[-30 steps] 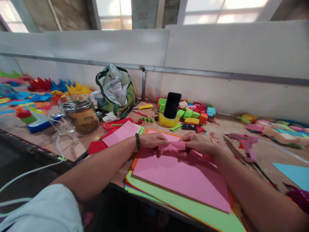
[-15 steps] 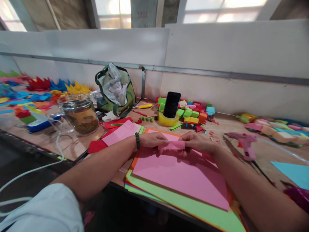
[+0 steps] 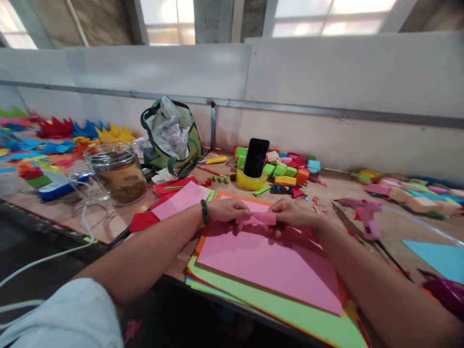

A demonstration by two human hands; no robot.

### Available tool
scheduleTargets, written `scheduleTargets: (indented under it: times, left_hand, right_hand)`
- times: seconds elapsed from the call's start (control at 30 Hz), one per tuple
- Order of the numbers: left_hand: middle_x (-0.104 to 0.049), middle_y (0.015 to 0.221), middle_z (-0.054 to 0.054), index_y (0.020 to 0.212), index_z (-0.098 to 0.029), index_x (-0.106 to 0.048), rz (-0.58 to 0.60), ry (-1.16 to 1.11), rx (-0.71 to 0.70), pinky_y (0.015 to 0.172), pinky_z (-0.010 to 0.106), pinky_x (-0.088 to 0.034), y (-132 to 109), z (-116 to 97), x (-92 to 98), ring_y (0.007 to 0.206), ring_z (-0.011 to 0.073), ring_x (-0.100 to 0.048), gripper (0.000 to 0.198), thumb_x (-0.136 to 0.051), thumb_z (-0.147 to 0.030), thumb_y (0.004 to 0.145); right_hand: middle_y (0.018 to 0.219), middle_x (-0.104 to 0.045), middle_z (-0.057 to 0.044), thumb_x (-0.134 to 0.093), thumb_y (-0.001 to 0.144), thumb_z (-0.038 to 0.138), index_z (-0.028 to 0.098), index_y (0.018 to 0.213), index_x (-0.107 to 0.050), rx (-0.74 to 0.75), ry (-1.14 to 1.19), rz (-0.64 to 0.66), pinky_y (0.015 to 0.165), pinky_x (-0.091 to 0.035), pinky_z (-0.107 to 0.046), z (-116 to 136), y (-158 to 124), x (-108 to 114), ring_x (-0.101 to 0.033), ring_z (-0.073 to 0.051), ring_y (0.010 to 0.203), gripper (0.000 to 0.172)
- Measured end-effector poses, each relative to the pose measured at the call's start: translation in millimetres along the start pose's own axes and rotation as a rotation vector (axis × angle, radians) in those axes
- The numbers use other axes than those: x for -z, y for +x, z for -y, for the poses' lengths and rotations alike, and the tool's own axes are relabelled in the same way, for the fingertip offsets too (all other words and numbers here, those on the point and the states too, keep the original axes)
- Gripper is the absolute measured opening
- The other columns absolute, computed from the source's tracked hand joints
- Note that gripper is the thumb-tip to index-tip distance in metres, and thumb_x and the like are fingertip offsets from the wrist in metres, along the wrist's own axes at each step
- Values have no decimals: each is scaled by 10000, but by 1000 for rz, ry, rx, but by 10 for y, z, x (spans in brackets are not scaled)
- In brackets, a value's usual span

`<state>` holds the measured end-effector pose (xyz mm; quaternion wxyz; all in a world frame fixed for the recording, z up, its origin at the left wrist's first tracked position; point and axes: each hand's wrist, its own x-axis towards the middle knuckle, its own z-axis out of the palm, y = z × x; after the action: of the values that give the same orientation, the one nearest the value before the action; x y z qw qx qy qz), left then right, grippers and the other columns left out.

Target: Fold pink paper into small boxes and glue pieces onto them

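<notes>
Where 2 hands meet: 1 pink strip [image 3: 255, 218]

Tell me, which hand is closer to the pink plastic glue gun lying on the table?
Right. The right hand pinches the folded pink paper strip beside the glue gun; the left hand holds the strip's other end, farther away.

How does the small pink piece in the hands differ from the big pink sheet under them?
The small pink piece is a narrow folded strip; the big pink sheet is broad and unfolded. The strip is pinched between the left hand and right hand, while the sheet lies flat atop a stack of coloured sheets. Both are the same pink paper.
</notes>
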<state>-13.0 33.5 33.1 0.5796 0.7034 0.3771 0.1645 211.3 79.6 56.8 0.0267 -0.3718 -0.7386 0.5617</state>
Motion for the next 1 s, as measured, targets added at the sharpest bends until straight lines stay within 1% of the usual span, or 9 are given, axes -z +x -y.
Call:
scheduleTargets:
  times: [0.23, 0.33, 0.43, 0.53, 0.7, 0.77, 0.83, 0.93, 1.0]
  left_hand:
    - [-655, 533, 30, 679, -159, -502, 26, -8, 8, 418, 206, -396, -13, -37, -14, 383, 90, -496, 450, -464, -573, 854]
    - [-653, 521, 29, 641, -167, -471, 0, 12, 2, 414, 200, -386, -28, -63, -17, 378, 86, -494, 451, -451, -557, 866]
    - [-652, 514, 35, 616, -164, -467, -26, 54, -22, 417, 183, -374, -33, -64, -13, 383, 77, -501, 466, -432, -546, 879]
    - [-661, 535, 47, 631, -149, -509, -32, 95, -52, 437, 169, -385, -19, -37, -20, 417, 74, -527, 459, -422, -516, 894]
    - [-657, 594, 43, 652, -140, -523, -80, 85, -65, 435, 166, -404, 24, 0, -64, 451, 79, -562, 446, -435, -511, 884]
    - [-608, 585, 12, 658, -146, -503, -122, 27, -68, 426, 172, -406, 30, -6, -78, 465, 91, -584, 426, -460, -516, 867]
    - [-509, 545, -32, 640, -157, -466, -201, -10, -89, 413, 172, -389, 29, -21, -86, 460, 95, -579, 411, -491, -510, 847]
    - [-373, 496, -61, 565, -156, -430, -322, 49, -189, 410, 170, -338, 32, -36, -87, 430, 64, -477, 421, -534, -473, 823]
    - [-376, 489, -56, 538, -143, -448, -356, 98, -273, 428, 172, -317, 44, -28, -79, 441, 49, -410, 414, -540, -431, 820]
  right_hand:
    - [574, -673, -64, -723, 671, 491, 102, 643, -683, 11, 2, 32, 508, -486, -210, 46, -33, 14, -621, -128, 492, 391]
    - [626, -691, -77, -702, 698, 481, 106, 729, -689, 14, 50, 47, 531, -487, -216, -3, -7, 14, -640, -144, 552, 376]
    - [697, -699, -80, -637, 742, 503, 125, 800, -681, 70, 136, -53, 545, -482, -224, -27, 27, -8, -644, -158, 621, 386]
    - [714, -668, -60, -561, 769, 570, 136, 762, -673, 163, 140, -154, 543, -463, -236, -12, 55, -38, -597, -144, 615, 449]
    - [594, -570, -9, -707, 671, 504, 138, 629, -642, 313, -14, -259, 510, -382, -238, -29, 121, -79, -477, -111, 552, 375]
    - [588, -558, -8, -698, 675, 503, 136, 618, -648, 368, -28, -305, 514, -373, -246, -42, 143, -98, -458, -111, 550, 375]
    - [600, -552, -6, -682, 693, 488, 136, 634, -654, 407, -53, -341, 513, -361, -246, -38, 151, -129, -445, -106, 548, 358]
    - [612, -553, -6, -648, 735, 444, 136, 657, -654, 435, -79, -384, 523, -358, -248, -13, 147, -186, -451, -109, 555, 318]
    - [604, -553, -7, -642, 739, 417, 136, 650, -651, 449, -72, -413, 531, -360, -252, -7, 147, -207, -457, -113, 560, 296]
